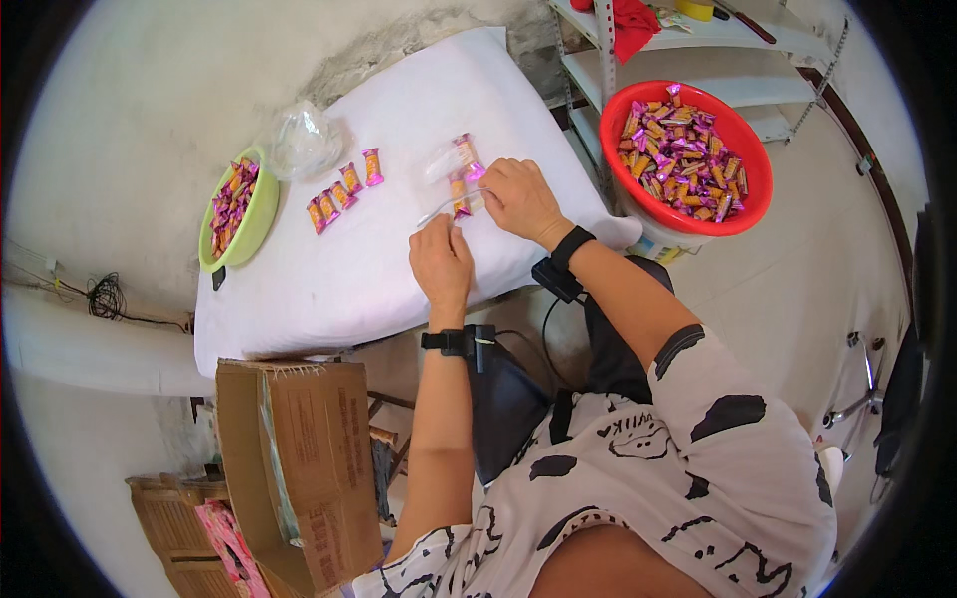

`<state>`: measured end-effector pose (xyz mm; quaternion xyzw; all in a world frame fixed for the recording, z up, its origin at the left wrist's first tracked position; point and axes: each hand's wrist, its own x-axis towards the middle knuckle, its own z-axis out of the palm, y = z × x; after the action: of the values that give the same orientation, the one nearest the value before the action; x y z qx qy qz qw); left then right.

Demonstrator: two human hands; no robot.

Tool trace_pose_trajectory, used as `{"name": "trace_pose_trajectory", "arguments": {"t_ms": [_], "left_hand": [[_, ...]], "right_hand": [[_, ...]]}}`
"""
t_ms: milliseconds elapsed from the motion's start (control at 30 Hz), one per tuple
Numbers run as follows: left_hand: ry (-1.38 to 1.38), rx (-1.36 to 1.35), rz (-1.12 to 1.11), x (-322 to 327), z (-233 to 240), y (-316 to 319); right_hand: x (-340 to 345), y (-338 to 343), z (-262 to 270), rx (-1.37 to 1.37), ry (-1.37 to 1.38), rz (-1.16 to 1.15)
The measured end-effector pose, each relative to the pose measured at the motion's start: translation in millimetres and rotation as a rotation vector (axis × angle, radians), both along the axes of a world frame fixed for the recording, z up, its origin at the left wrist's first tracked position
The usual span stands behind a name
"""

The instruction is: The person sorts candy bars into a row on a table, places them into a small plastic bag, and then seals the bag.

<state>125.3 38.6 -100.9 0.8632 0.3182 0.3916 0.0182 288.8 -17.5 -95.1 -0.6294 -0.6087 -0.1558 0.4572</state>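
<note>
My left hand (441,258) and my right hand (522,198) pinch the rim of a clear plastic bag (441,166) on the white-covered table (419,291). A whitish edge of the bag runs between my fingertips. Two wrapped snack bars (468,155) in purple and orange wrappers lie at the bag; the nearer one shows through the film, while I cannot tell if the farther one is inside. To the left, several more wrapped bars (329,205) lie in a slanting row, with one bar (372,167) slightly apart at its right end.
A pile of clear bags (305,140) lies at the table's left, beside a green basin (263,224) of wrapped bars. A full red basin (761,179) stands to the right, below a metal shelf (695,67). An opened cardboard box (321,448) stands before the table's near left edge.
</note>
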Motion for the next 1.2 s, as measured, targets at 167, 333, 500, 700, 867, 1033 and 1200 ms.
{"name": "trace_pose_trajectory", "arguments": {"t_ms": [167, 333, 500, 700, 867, 1033, 1200], "left_hand": [[-0.044, 0.143, -0.016, -0.5, -12.1, 0.3], [-0.038, 0.149, 0.025, -1.4, -14.2, 0.2], [-0.082, 0.158, 0.003, -0.4, -14.6, -0.9], [-0.102, 0.166, 0.022, -0.6, -17.7, -0.3], [-0.106, 0.142, 0.022, -0.6, -18.8, -1.3], [-0.103, 0.111, 0.035, -2.3, -16.9, -2.7], [-0.119, 0.116, 0.012, -0.8, -17.1, -1.9]], "right_hand": [[-3.9, -1.8, 5.2, 0.037, -0.037, 0.078], [-8.2, 6.3, 8.8, -0.067, -0.106, 0.107], [-15.6, 20.6, 15.1, -0.184, -0.168, 0.079], [-19.6, 32.3, 25.5, -0.309, -0.223, 0.014], [-13.4, 36.2, 29.1, -0.386, -0.283, 0.017], [-25.8, 33.5, 29.7, -0.374, -0.235, 0.037], [-17.9, 38.1, 20.2, -0.374, -0.294, -0.026]]}}
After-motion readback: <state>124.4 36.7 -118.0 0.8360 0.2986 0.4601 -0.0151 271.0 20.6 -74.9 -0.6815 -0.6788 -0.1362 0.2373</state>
